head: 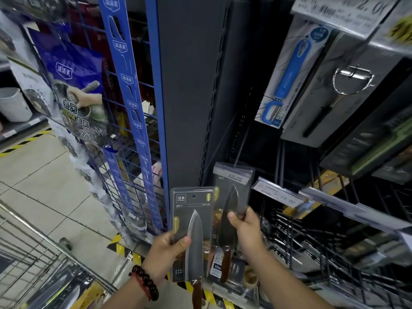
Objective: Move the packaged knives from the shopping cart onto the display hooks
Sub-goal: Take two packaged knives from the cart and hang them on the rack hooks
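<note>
**Nearly on the hook: one knife steadied, one waiting**

Evidently the hanging step was in hand. The left hand [166, 253] gripped a packaged knife [192, 233] upright, thumb pressed on its clear front, hang hole uppermost. The right hand [246, 228] pinched the edge of a second packaged knife [229, 221], which sat beneath the price tag [235, 177] of a display hook [243, 139]; whether it already hung there could not be told. More packs lay in the shopping cart [29, 259]. Next, the left pack's hole would need lining up with the hook's tip.

Wire shopping cart [33, 259] (lower left), packaged knives [60, 291] inside
</note>
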The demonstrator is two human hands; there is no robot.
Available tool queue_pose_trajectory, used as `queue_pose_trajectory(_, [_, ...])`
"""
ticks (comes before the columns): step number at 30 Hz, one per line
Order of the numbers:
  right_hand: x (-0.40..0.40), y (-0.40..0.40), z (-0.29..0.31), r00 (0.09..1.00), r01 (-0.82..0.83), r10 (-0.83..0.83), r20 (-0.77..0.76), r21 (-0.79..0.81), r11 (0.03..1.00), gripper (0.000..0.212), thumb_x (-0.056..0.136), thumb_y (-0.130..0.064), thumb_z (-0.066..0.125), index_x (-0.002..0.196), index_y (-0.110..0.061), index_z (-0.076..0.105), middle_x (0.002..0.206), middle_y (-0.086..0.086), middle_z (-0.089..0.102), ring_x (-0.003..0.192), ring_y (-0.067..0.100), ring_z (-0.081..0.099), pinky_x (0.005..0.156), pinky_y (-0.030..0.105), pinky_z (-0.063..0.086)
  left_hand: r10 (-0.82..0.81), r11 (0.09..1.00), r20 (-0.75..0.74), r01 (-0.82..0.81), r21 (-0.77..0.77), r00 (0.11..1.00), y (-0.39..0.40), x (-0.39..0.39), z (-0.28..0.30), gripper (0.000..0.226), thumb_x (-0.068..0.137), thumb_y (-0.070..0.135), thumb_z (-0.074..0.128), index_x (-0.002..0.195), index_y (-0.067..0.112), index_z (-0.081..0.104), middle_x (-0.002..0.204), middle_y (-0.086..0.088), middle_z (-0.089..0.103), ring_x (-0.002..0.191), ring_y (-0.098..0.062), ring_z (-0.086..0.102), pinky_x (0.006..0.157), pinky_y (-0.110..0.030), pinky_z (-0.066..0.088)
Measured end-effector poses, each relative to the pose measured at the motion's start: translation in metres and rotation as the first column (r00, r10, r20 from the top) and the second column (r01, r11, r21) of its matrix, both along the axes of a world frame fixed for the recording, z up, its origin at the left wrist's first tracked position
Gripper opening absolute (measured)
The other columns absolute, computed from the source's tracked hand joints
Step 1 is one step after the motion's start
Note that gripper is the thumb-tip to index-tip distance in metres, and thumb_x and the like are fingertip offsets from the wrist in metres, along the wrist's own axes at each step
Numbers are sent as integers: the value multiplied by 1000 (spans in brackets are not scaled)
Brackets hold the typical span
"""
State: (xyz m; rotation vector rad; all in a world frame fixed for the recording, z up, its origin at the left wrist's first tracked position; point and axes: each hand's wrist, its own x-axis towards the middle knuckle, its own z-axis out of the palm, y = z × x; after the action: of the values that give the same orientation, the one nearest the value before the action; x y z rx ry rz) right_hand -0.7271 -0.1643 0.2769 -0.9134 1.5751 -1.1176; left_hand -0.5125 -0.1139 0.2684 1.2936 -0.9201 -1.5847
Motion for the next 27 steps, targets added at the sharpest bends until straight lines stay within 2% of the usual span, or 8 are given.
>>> queue_pose_trajectory(2, [0, 0, -1, 1000, 7, -7, -8, 7, 1000, 11, 89, -6, 65, 88, -12, 56, 83, 5, 61, 85, 25, 61, 96, 55, 47, -2, 1000, 2, 2, -1, 1000, -1, 1, 0, 52, 64, 46, 82, 101, 11, 73, 100, -8, 75, 95, -24, 69, 88, -40, 52])
queue_pose_trajectory(7, [5, -3, 1, 998, 49, -48, 27, -29, 998, 12, 89, -3, 65, 90, -14, 59, 88, 7, 66, 89, 29, 63, 96, 55, 48, -4, 1000, 5, 4, -2, 1000, -3, 3, -3, 40, 66, 41, 84, 91, 11, 76, 95, -12, 75, 89, -25, 68, 82, -40, 51])
queue_pose_trajectory(12, [11, 2, 4, 996, 64, -59, 63, -79, 995, 8, 89, -6, 65, 90, -11, 59, 94, 19, 66, 97, 41, 63, 91, 57, 51, -11, 1000, -15, 11, 8, 1000, -3, 2, 0, 46, 67, 42, 83, 93, 5, 73, 94, -13, 75, 88, -25, 70, 79, -38, 54])
queue_pose_trajectory(15, [11, 7, 6, 996, 74, -69, 58, -87, 993, 8, 88, -5, 65, 91, -10, 60, 88, 13, 65, 88, 35, 63, 88, 54, 52, -4, 999, -4, 4, 37, 1000, -2, 1, -2, 31, 71, 29, 75, 92, 6, 74, 93, -14, 74, 87, -29, 66, 83, -44, 51])
queue_pose_trajectory(18, [10, 14, 8, 997, 70, -67, 29, -91, 993, 8, 88, -11, 67, 88, -10, 59, 87, 17, 64, 86, 42, 62, 84, 54, 52, -2, 999, -7, 3, 43, 1000, 0, 1, -5, 32, 71, 32, 83, 90, 7, 74, 90, -17, 72, 83, -28, 62, 80, -41, 48])
queue_pose_trajectory(21, [14, 15, 10, 998, 67, -67, 4, -80, 995, 11, 88, -15, 67, 87, -8, 59, 79, 12, 62, 74, 31, 60, 75, 51, 53, 6, 998, -29, -4, 69, 1000, -1, 2, -8, 33, 71, 33, 81, 90, 7, 74, 97, -25, 70, 86, -31, 62, 84, -45, 47])
queue_pose_trajectory(24, [15, 9, 8, 997, 62, -65, -47, -69, 996, 21, 88, -22, 68, 92, -4, 57, 88, 24, 62, 78, 31, 60, 80, 53, 52, -12, 999, -19, 13, 50, 1000, 0, 1, -10, 43, 61, 44, 83, 90, 12, 75, 88, -19, 69, 82, -27, 60, 79, -41, 46])
queue_pose_trajectory(27, [11, -6, 2, 999, 35, -36, -28, -28, 999, 8, 91, -20, 64, 95, -15, 59, 98, 17, 67, 94, 33, 66, 91, 52, 52, 4, 999, -11, -3, 53, 1000, 0, 2, -10, 34, 71, 32, 81, 87, 4, 72, 74, -10, 64, 69, -22, 54, 67, -33, 43])
